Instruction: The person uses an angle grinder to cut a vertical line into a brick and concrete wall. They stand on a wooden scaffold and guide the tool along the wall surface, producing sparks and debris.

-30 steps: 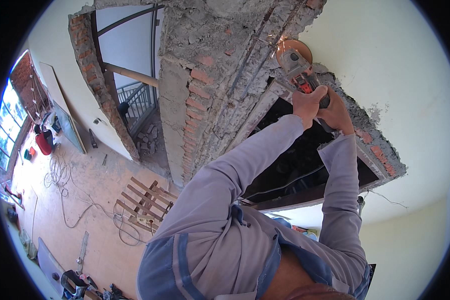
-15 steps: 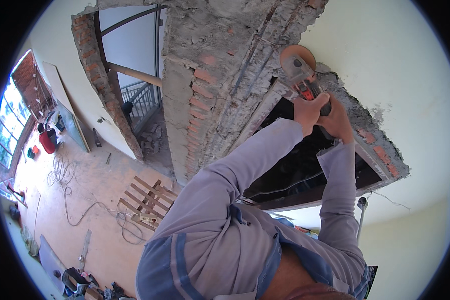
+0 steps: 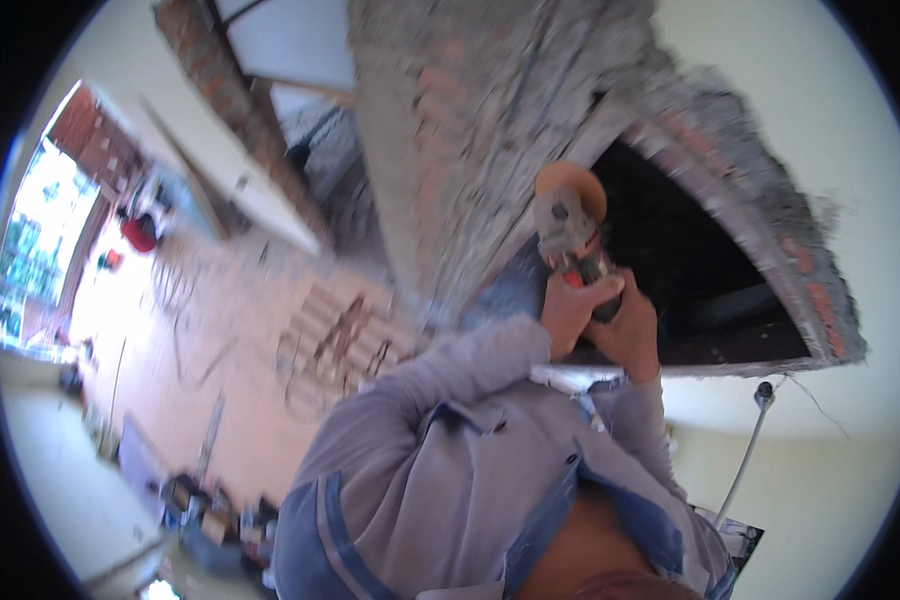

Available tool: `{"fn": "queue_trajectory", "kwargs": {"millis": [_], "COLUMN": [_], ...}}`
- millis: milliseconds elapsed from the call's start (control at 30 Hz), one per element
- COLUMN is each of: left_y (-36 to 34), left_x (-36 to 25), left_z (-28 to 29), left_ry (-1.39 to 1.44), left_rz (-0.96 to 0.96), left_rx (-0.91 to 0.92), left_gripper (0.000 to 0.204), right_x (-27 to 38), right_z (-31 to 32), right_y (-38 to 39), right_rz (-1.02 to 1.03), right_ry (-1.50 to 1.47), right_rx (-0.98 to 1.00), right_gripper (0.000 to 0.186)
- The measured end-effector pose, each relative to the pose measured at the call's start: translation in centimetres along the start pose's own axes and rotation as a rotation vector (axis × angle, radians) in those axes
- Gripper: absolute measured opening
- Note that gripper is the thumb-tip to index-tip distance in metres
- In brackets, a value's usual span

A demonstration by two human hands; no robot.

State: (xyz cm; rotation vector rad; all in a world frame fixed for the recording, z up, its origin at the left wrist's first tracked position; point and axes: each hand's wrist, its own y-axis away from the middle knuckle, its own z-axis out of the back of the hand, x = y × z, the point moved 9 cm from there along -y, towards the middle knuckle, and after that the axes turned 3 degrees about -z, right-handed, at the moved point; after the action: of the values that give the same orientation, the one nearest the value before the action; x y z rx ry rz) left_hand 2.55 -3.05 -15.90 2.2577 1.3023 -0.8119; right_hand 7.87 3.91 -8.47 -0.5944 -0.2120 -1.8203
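Note:
Both of my hands are wrapped round the body of an angle grinder, a grey and red tool with an orange-brown disc at its far end. My left hand grips it from the left, close behind the red part. Against it on the right, my right hand closes round the rear of the body, which the fingers partly hide. The disc appears in front of the left edge of a dark framed opening in the wall. Blur hides whether the disc is turning or touching anything.
Broken masonry with exposed brick rises left of the opening; rough brick and mortar border its right side. A slatted wooden pallet lies on the floor at left. Farther off is a person in red. A pole stands at right.
The grinder and both hands have come down and nearer my body, away from the masonry above the opening's corner. My view has shifted too, and the picture is more blurred.

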Motion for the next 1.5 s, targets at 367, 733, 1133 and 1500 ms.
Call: {"fn": "queue_trajectory", "kwargs": {"millis": [367,733,1133,1500], "left_y": [8.1,5.6,-9.5,-21.0], "left_x": [0.4,2.7,-27.5,-39.6], "left_z": [16.5,18.1,19.3,7.7], "left_ry": [-0.146,-0.372,-1.053,-1.812], "left_rz": [0.072,0.229,-0.367,-1.542], "left_rx": [-0.496,-0.261,0.117,-0.066], "left_gripper": [0.027,0.035,0.052,0.106], "right_x": [0.9,-0.3,-12.7,-20.7], "right_z": [-18.3,-19.8,-21.1,-25.2], "right_y": [4.0,2.8,11.4,19.2], "right_rz": [-0.006,-0.047,-0.759,-1.154], "right_ry": [-0.212,-0.525,-0.93,-1.278], "right_rx": [0.569,0.515,0.182,0.074], "right_gripper": [0.071,0.066,0.039,0.026]}}
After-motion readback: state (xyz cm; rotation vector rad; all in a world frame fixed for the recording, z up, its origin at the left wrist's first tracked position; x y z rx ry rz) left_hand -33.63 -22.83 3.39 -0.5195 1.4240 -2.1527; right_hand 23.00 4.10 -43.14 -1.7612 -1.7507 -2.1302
